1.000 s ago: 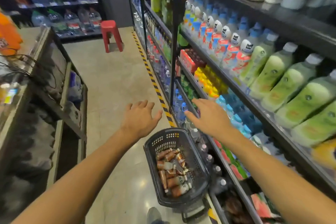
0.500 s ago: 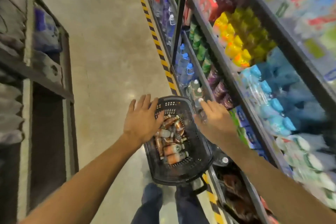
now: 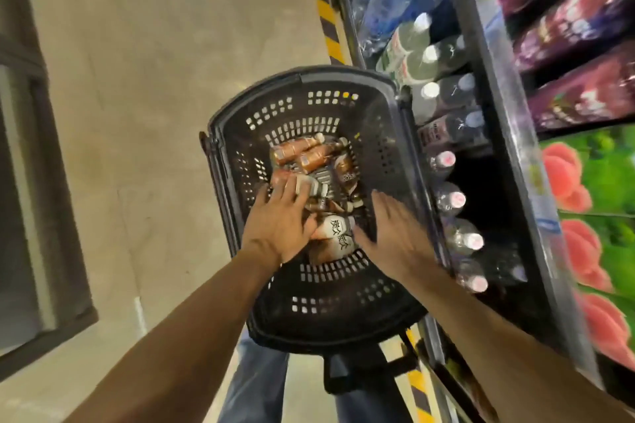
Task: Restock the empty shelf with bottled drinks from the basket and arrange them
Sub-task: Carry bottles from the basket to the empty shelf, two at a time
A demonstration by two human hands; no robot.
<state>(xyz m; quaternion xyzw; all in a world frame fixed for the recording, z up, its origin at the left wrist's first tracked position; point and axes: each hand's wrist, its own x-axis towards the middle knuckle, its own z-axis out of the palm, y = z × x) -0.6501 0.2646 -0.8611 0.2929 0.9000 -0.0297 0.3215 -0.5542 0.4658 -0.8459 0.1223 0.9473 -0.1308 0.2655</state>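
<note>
The bottled drinks (image 3: 311,178) lie on their sides in a loose heap at the bottom of the black basket (image 3: 330,306), some with brown labels, some with pale labels that carry dark characters. They lie flat probably because they were only dropped in for carrying. The basket stands on the floor (image 3: 165,113) just beside the lowest shelf (image 3: 481,203), so a bottle needs only a short way to go. On this shelf a dark gap shows behind a front row of clear bottles (image 3: 457,199) with pale caps; it seems to be the place to fill.

The left hand (image 3: 278,223) is inside the basket, palm down, its fingers spread and resting on top of the heap; whether they already close around a bottle cannot be told. The right hand (image 3: 395,233) is also in the basket, fingers straight and apart, near the wall on the shelf side, and it holds nothing. Both hands are low because the person is choosing bottles to take.
</note>
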